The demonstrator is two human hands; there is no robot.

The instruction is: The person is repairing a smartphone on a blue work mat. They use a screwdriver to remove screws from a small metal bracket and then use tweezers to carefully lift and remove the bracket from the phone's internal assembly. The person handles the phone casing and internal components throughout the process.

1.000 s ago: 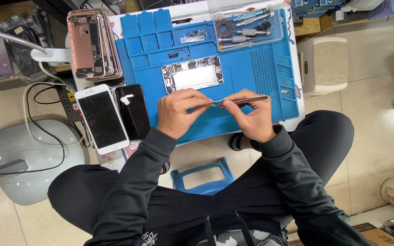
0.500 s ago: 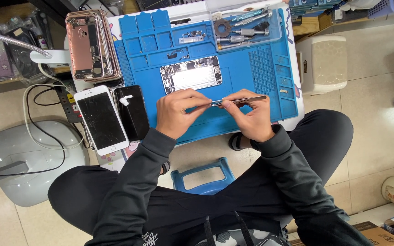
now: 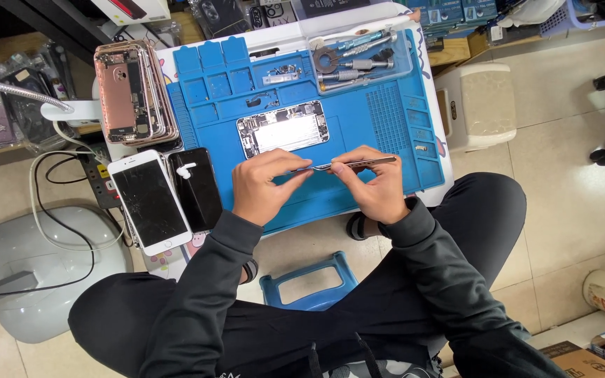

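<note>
Over the blue mat [image 3: 358, 189], both hands are pinching metal tweezers [image 3: 358, 164]: left hand [image 3: 264, 187] at the tip, right hand [image 3: 372, 183] mid-shaft, just below an opened phone [image 3: 283, 129].

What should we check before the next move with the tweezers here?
1. Tweezers held in both hands: ok, left hand at the tip end, right hand further back.
2. Opened phone lying flat on the blue mat: ok.
3. Anything caught in the tweezer tips: cannot tell.
4. Tools together in the tray: ok.
5. White phone away from both hands: ok.
</note>
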